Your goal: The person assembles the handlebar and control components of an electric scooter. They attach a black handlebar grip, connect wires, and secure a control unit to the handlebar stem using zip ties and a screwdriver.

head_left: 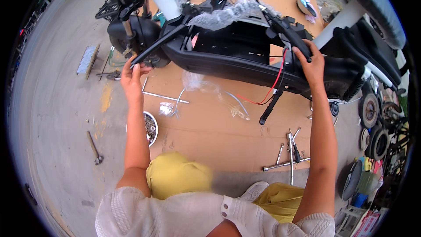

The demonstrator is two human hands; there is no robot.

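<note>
A black U-shaped bar (163, 43), its middle wrapped in bubble wrap (228, 14), spans the open footwell of a black electric scooter body (245, 68). My left hand (133, 77) pinches the bar's left end between thumb and fingers. On the right, my right hand (311, 65) is closed round a black end piece (300, 46), which seems to belong to the same bar; the join is hard to make out. Red and black wires (279, 79) hang from the scooter just left of my right hand. A black kickstand-like lever (271, 107) sticks out below the body.
Cardboard (219, 136) covers the ground under the scooter. On it lie a cross wrench (290, 158), a metal rod (165, 97) and clear plastic wrap (228, 101). A white bowl of hardware (150, 128) stands by my left forearm. A hammer (94, 148) lies left; tyres (378, 142) stand right.
</note>
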